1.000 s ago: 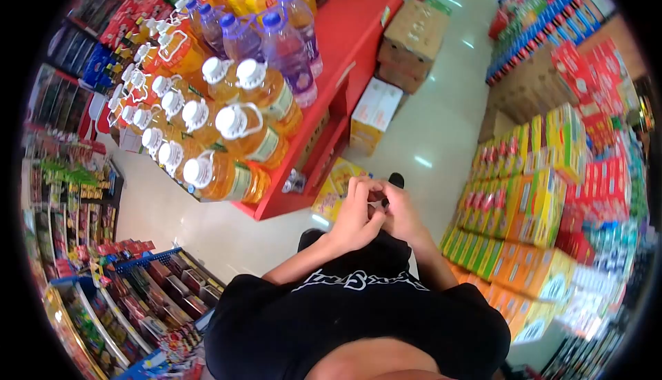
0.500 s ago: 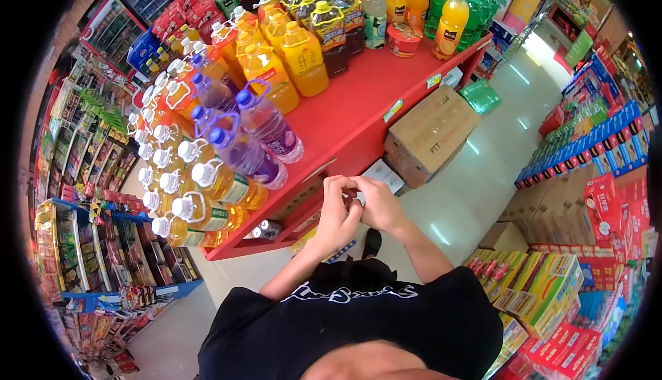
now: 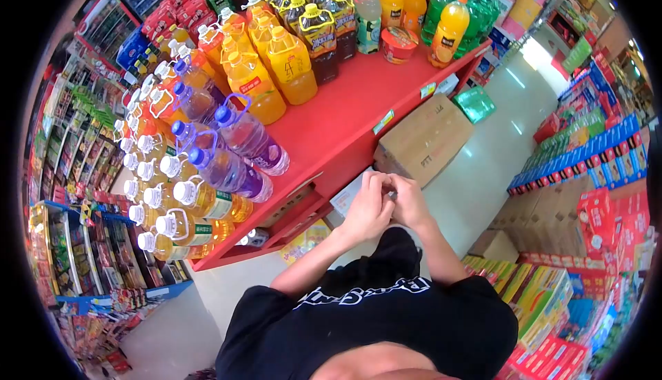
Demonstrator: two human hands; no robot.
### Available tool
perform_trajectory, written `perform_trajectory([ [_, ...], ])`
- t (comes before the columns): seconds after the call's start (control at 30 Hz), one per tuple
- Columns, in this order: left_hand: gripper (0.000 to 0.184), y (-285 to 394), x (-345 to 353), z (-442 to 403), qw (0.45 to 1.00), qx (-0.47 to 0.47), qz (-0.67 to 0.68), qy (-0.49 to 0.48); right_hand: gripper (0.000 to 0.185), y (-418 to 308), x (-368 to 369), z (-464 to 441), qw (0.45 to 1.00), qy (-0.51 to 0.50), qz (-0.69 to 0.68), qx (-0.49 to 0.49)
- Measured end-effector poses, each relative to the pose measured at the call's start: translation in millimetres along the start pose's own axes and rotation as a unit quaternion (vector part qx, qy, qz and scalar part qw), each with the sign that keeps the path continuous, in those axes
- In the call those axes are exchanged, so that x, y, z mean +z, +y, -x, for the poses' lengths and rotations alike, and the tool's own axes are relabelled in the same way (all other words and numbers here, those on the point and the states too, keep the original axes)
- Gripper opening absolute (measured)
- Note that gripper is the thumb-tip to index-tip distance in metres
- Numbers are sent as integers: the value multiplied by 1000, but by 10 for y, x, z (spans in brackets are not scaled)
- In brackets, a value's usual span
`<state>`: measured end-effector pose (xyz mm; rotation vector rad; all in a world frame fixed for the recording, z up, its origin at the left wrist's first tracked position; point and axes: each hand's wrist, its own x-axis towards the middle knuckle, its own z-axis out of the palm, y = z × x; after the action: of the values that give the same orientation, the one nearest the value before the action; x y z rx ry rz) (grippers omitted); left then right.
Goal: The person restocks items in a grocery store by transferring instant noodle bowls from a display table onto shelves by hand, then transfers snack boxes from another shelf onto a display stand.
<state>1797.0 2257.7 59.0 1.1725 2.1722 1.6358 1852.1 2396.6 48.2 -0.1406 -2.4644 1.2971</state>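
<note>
My left hand (image 3: pixel 370 207) and my right hand (image 3: pixel 409 202) meet in front of my chest, fingers curled in against each other. Whatever is between the fingertips is too small or hidden to make out. Both hands are held in the air beside the front edge of the red display stand (image 3: pixel 324 128). Past them on the floor sits a brown cardboard box (image 3: pixel 426 135). Nearest on the stand are purple-capped bottles (image 3: pixel 252 135) and white-capped bottles of yellow oil (image 3: pixel 210 197).
Yellow juice jugs (image 3: pixel 289 66), an orange juice bottle (image 3: pixel 449 32) and a red instant noodle bowl (image 3: pixel 399 44) stand on the display. A green pack (image 3: pixel 474 104) lies by the box. Stacked cartons (image 3: pixel 545 214) line the right; snack shelves (image 3: pixel 103 249) stand left.
The view has shifted, so the stand and bottles sit farther left. My hands remain together; a small pale thing glimpsed between the fingers earlier is now hidden.
</note>
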Motion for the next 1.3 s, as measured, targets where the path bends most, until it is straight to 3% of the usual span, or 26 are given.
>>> perform_trajectory([
  [0.1, 32, -160, 203, -537, 998, 11, 45, 45, 31, 244, -308, -492, 998, -3, 19, -55],
  [0.23, 29, -584, 607, -1560, 997, -34, -11, 67, 36, 1000, -733, -1412, 998, 1, -25, -57],
  [0.4, 50, -1433, 1114, -3035, 988, -100, -74, 95, 63, 2158, -1179, -2682, 995, 54, 11, -82],
  [0.5, 70, -1403, 1208, -3793, 979, -164, -33, 120, 83, 2615, -1321, -3276, 998, 52, -12, -28],
  [0.6, 86, -1858, 1324, -4298, 975, -155, -53, 150, 93, 2990, -1304, -3737, 997, 72, 20, -31],
  [0.73, 100, -2341, 1363, -4621, 946, -138, -237, 175, 98, 3505, -1131, -4117, 998, 20, -52, -19],
  [0.77, 98, -2077, 1318, -4640, 958, -186, -146, 164, 99, 3557, -1083, -4156, 998, 19, -41, -35],
  [0.83, 94, -2031, 1308, -4622, 960, -211, -82, 166, 97, 3383, -1151, -4156, 992, 13, -104, -72],
  [0.87, 90, -2490, 1363, -4615, 964, -117, -138, 196, 94, 3309, -1173, -4131, 991, 14, -113, -71],
  [0.9, 89, -2412, 1325, -4557, 966, -121, -119, 194, 92, 3252, -1190, -4095, 990, 15, -121, -69],
  [0.97, 87, -1946, 1247, -4438, 971, -122, -80, 191, 85, 2864, -1326, -3954, 986, 36, -150, -71],
  [1.0, 83, -1582, 1185, -4318, 968, -173, -7, 179, 82, 2739, -1315, -3823, 987, 67, -122, -75],
  [1.07, 80, -1256, 1118, -3959, 969, -119, -57, 209, 78, 2427, -1297, -3509, 986, 121, -86, -72],
  [1.1, 81, -1234, 1103, -3740, 956, -48, -161, 240, 76, 2212, -1284, -3325, 985, 142, -78, -64],
  [1.2, 81, -535, 940, -2941, 945, -55, -135, 291, 56, 1450, -1214, -2730, 976, 164, -120, -83],
  [1.3, 78, -34, 745, -2010, 910, 0, -194, 365, 41, 745, -1050, -2067, 962, 148, -183, -138],
])
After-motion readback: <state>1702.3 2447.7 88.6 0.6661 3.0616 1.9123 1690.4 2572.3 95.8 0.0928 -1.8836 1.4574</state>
